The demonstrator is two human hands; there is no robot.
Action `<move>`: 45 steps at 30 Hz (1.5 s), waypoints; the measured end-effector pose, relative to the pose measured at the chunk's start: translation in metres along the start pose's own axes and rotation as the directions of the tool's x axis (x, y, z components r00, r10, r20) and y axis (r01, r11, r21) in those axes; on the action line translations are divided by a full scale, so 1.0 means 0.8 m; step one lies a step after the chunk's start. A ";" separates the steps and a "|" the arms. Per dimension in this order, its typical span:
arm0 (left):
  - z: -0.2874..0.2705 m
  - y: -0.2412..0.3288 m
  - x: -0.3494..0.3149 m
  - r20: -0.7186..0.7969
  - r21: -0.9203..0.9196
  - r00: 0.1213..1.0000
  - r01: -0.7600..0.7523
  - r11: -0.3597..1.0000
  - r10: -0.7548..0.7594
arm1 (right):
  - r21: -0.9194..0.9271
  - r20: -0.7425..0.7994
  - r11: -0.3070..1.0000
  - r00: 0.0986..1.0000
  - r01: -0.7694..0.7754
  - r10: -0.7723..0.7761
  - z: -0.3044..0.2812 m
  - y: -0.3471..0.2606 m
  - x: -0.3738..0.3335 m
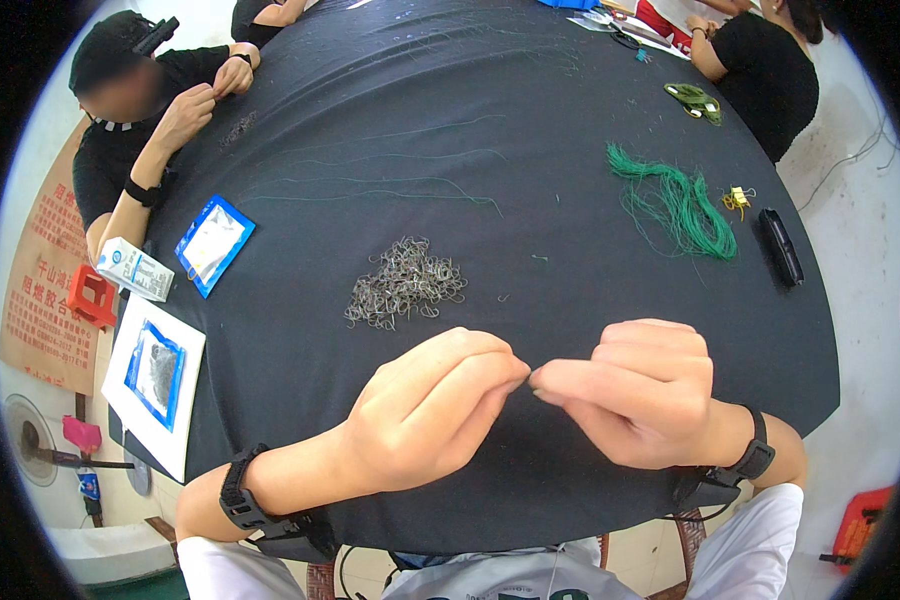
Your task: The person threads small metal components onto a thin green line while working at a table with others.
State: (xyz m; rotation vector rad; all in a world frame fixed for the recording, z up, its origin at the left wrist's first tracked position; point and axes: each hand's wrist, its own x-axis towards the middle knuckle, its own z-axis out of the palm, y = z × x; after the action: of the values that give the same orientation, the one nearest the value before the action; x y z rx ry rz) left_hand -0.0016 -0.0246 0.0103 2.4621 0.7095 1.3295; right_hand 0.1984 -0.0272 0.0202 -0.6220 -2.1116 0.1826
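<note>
Both hands are raised over the near part of the table, their fingertips almost meeting. My left hand is closed in a pinch, thumb against forefinger. Facing it, my right hand pinches in the same way, with its other fingers curled in. Whatever sits between the fingertips is too small to make out. Just beyond my left hand lies a heap of small metal fish hooks. A single loose hook rests to the right of the heap. Farther right is a bundle of green line.
Cut strands of thread stretch across the black tablecloth. At left are a blue-and-white packet, a drink carton and a white board bearing another packet. A black case and yellow clip lie right. Other people sit around the table.
</note>
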 end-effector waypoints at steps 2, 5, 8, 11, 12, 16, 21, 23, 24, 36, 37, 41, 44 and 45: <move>0.000 0.001 -0.001 0.037 -0.031 0.999 -0.009 0.999 0.010 | -0.012 -0.016 1.000 1.000 -0.014 0.014 -0.001 0.001 0.001; -0.001 0.001 0.000 0.059 -0.052 0.997 -0.043 0.998 0.046 | -0.009 -0.036 0.999 0.999 -0.038 0.038 0.001 0.009 0.000; -0.003 0.002 0.001 0.064 -0.063 0.997 -0.037 0.997 0.041 | 0.048 -0.024 0.995 0.995 -0.092 0.093 0.004 0.015 -0.002; -0.005 0.005 0.001 0.048 -0.066 0.999 -0.013 0.998 0.016 | 0.122 0.069 0.969 0.976 -0.215 0.207 0.004 0.016 -0.005; -0.005 0.004 0.001 0.049 -0.065 0.999 -0.012 0.998 0.015 | 0.200 0.110 0.931 0.951 -0.307 0.289 0.006 0.014 -0.006; -0.005 0.003 0.000 0.006 -0.076 1.000 0.015 0.997 -0.014 | 0.380 0.252 0.774 0.862 -0.507 0.440 0.010 0.009 -0.007; -0.004 0.005 0.002 -0.031 -0.048 0.999 0.043 0.998 -0.044 | 0.316 0.266 0.869 0.915 -0.380 0.303 0.010 0.006 -0.009; -0.003 0.003 0.001 -0.017 -0.024 0.999 0.039 0.999 -0.040 | 0.223 0.162 0.952 0.971 -0.208 0.175 0.012 0.000 -0.007; -0.002 0.003 0.000 -0.016 -0.023 0.999 0.042 0.999 -0.042 | 0.226 0.163 0.951 0.971 -0.209 0.174 0.011 -0.002 -0.007; -0.005 0.006 0.004 0.071 -0.002 0.996 -0.057 0.998 0.057 | 0.029 -0.039 0.997 0.997 -0.065 0.066 -0.001 0.011 -0.001; -0.005 0.007 0.005 0.067 -0.027 0.997 -0.046 0.999 0.048 | 0.097 -0.004 0.986 0.991 -0.135 0.136 -0.001 0.013 -0.002; -0.009 0.002 -0.002 0.036 -0.080 0.999 0.007 0.997 -0.004 | 0.304 0.266 0.818 0.868 -0.489 0.420 0.004 0.011 -0.002; -0.006 0.005 0.000 0.013 -0.085 0.999 0.038 0.996 -0.037 | 0.506 0.482 0.521 0.726 -0.688 0.490 0.010 0.014 -0.006; -0.006 0.004 0.000 0.016 -0.084 0.999 0.038 0.996 -0.037 | 0.599 0.559 0.324 0.672 -0.732 0.485 0.012 0.014 -0.007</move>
State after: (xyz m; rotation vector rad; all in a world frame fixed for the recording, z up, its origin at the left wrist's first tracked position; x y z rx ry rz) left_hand -0.0050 -0.0272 0.0144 2.3778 0.6783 1.3001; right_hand 0.1976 -0.0193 0.0061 -0.8333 -1.6260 1.6820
